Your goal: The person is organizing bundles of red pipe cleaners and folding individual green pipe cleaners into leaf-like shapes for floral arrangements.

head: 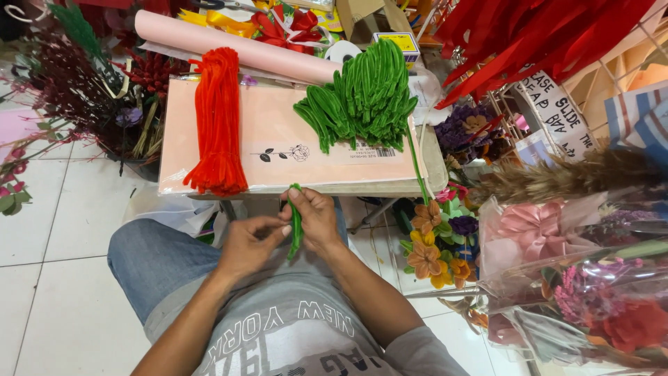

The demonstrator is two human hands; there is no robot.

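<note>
Both my hands meet just below the near edge of a small table. My right hand [314, 217] grips a folded green pipe cleaner [295, 230], which hangs down from its fingers. My left hand [252, 240] pinches the same green pipe cleaner from the left side. On the table lies a pink paper pack [278, 150] printed with a small rose. A bundle of red pipe cleaners [217, 118] rests on its left part. A heap of green pipe cleaners [365, 94] sits on its right part, one long strand trailing over the edge.
A pink paper roll [236, 45] lies behind the pack. Dried dark red plants [76, 90] stand at the left. Handmade pipe-cleaner flowers [435, 240] and wrapped bouquets [577, 285] crowd the right. Red ribbons [529, 35] hang at the upper right. White floor tiles [49, 230] lie at the left.
</note>
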